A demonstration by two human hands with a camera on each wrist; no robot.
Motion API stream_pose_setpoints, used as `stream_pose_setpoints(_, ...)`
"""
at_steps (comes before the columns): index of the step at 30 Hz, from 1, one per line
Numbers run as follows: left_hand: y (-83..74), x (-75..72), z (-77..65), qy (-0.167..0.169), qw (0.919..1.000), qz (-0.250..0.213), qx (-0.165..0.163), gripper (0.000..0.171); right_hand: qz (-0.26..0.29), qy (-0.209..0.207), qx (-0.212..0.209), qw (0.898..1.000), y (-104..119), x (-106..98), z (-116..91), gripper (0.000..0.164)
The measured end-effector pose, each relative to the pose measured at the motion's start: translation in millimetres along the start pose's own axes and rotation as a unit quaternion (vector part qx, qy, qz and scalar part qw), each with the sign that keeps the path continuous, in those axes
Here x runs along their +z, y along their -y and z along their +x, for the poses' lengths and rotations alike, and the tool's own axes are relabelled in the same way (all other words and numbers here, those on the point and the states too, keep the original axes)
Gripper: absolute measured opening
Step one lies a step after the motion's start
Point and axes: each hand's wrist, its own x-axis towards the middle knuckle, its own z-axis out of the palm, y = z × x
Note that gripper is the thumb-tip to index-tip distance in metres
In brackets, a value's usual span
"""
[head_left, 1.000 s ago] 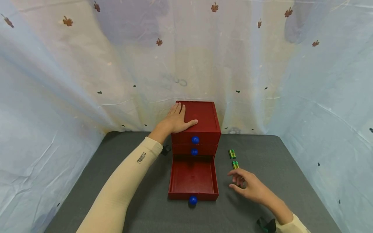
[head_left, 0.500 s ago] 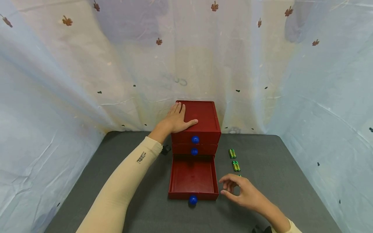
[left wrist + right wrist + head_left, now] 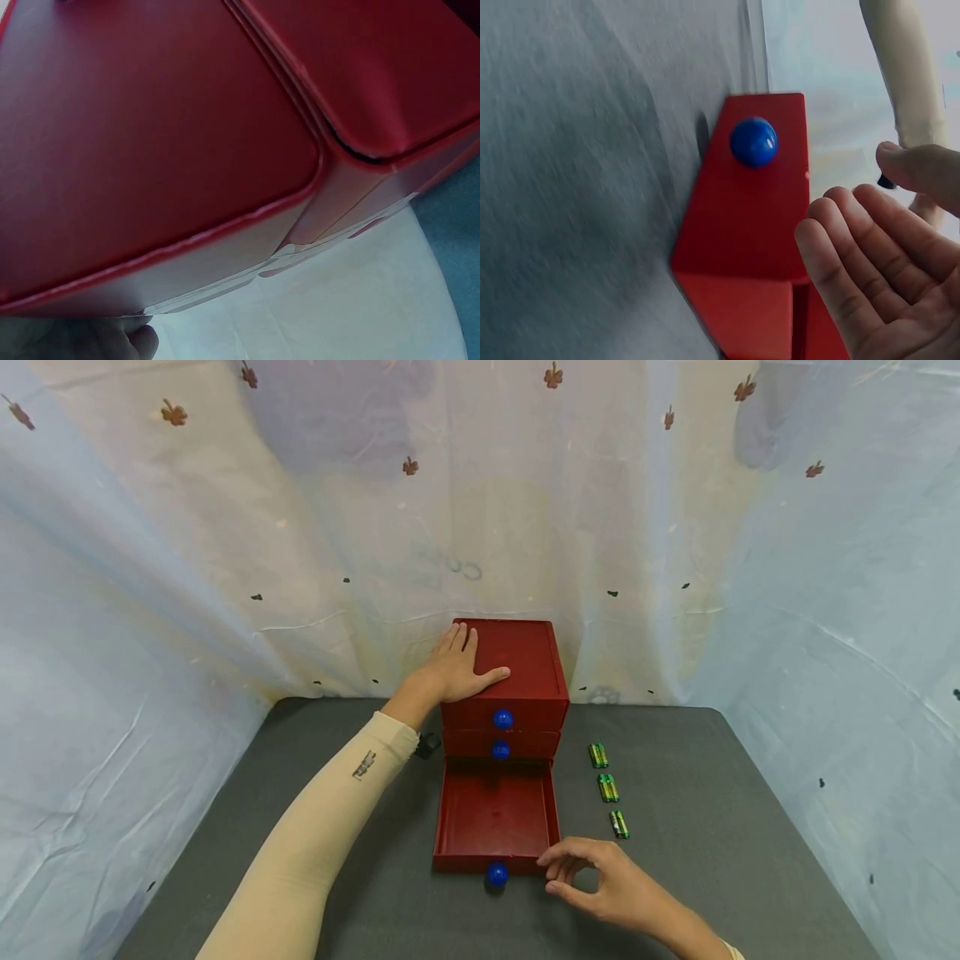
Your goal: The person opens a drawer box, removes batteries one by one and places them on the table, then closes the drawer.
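A red drawer cabinet [image 3: 517, 656] with blue round knobs stands at the table's middle. Its bottom drawer [image 3: 497, 818] is pulled out, and nothing lies inside. My left hand [image 3: 452, 668] rests flat on the cabinet's top, fingers spread; in the left wrist view only its fingertips show below the red panel [image 3: 150, 150]. My right hand [image 3: 600, 881] is by the drawer's front right corner, fingers loosely bent and holding nothing. In the right wrist view the palm of the right hand [image 3: 889, 277] faces the camera, beside the drawer front with its blue knob [image 3: 754, 142].
Three pairs of green batteries lie in a row right of the drawer: a far pair [image 3: 597, 756], a middle pair [image 3: 608, 788] and a near pair [image 3: 618, 824]. The dark grey table [image 3: 712, 827] meets a pale patterned curtain [image 3: 637, 527] behind and at both sides.
My right hand has moved left and nearer, from beside the batteries to the drawer's front corner, uncovering the near battery pair. The left hand has stayed on the cabinet.
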Motion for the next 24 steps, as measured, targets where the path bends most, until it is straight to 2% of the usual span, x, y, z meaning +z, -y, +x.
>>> stream_pose_setpoints(12, -0.9, -0.4, 0.5, -0.001, 1.0000, 0.002, -0.001, 0.110, 0.070, 0.040, 0.071, 0.994, -8, 32, 0, 0.026)
stream_pose_setpoints(20, 0.0, -0.3, 0.5, 0.001, 1.0000, 0.001, -0.002, 0.110, 0.110, 0.036, 0.095, 0.989, -14, 49, -1, 0.028)
stream_pose_setpoints(24, 0.5, -0.2, 1.1, 0.001, 1.0000, 0.002, -0.001, 0.110, 0.116, 0.029, 0.131, 0.984, -15, 54, 1, 0.028)
